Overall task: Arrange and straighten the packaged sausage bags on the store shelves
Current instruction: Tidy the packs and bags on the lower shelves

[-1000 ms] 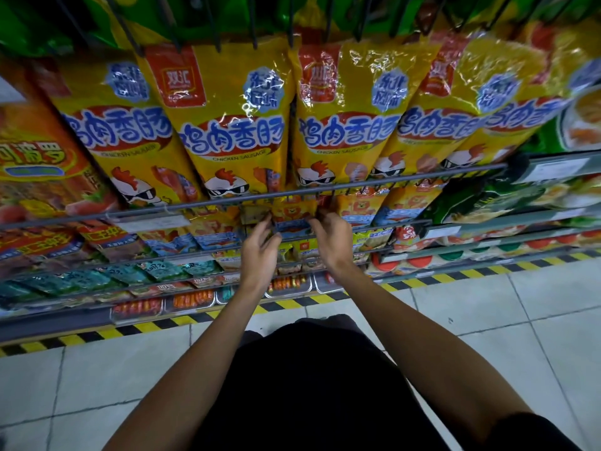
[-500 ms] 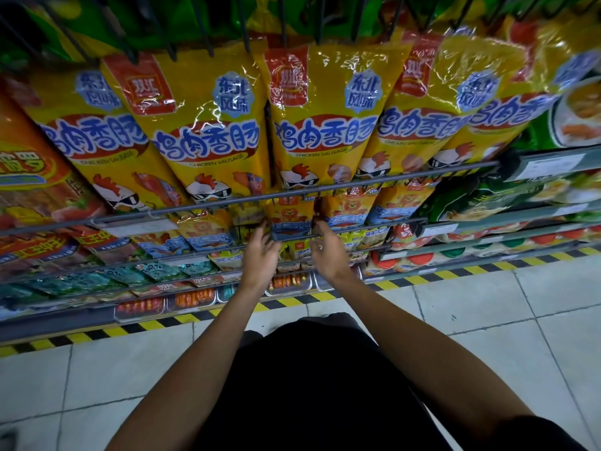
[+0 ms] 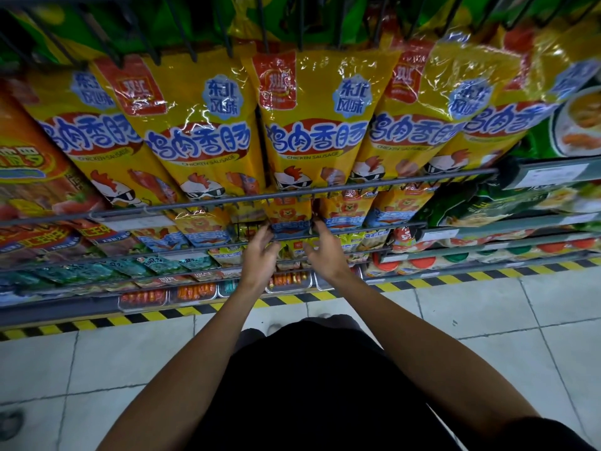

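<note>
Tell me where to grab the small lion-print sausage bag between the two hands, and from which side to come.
Take the lion-print bag by its two lower side edges, one hand on each, coming from the front and below. It hangs upright behind the grey rail with neighbours close beside it, so only its bottom stands free. The left hand and right hand already flank that edge.

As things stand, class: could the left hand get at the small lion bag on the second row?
Probably yes: the left hand already touches the lion bag's lower corner, with only the thin rail nearby.
</note>
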Demonstrator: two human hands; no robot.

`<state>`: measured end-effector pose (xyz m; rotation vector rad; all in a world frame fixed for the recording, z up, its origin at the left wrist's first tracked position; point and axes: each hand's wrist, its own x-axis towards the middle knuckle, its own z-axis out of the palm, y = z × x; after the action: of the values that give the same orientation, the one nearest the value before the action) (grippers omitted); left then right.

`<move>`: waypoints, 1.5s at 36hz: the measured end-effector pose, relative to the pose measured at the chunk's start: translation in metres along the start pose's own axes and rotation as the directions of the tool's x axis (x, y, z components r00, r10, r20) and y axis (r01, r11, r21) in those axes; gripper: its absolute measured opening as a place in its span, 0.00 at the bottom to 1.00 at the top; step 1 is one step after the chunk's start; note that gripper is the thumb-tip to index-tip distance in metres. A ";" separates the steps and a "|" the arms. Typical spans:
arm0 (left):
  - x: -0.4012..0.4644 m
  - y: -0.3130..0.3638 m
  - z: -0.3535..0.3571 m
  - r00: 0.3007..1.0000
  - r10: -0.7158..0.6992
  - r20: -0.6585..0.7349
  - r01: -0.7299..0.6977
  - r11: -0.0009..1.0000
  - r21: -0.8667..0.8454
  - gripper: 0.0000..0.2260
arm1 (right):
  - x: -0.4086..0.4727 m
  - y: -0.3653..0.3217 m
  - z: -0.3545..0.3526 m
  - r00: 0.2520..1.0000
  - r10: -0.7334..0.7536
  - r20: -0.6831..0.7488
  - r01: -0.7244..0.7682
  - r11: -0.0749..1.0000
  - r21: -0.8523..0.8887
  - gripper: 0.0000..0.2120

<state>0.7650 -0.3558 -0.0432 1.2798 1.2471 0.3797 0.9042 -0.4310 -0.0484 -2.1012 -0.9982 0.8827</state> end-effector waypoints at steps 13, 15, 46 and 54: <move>-0.008 0.003 0.005 1.000 0.023 -0.008 -0.023 1.000 -0.003 0.30 | -0.006 0.005 -0.005 0.993 -0.020 0.116 0.009 0.995 0.095 0.30; -0.010 0.002 0.009 0.999 0.042 -0.023 -0.042 0.999 -0.007 0.29 | -0.005 0.004 -0.007 0.994 -0.028 0.105 0.014 0.991 0.130 0.28; -0.013 -0.017 -0.157 0.945 0.156 -0.287 -0.085 0.966 0.246 0.31 | -0.002 -0.100 0.098 0.988 -0.136 0.080 0.127 0.986 0.106 0.23; 0.002 -0.019 -0.176 0.959 0.230 -0.164 -0.156 0.915 0.373 0.25 | 0.005 -0.122 0.132 0.996 -0.012 -0.083 0.017 0.998 0.052 0.14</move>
<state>0.6095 -0.2724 -0.0257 1.7202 1.4106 0.4503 0.7556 -0.3308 -0.0312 -2.0663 -0.9363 0.7998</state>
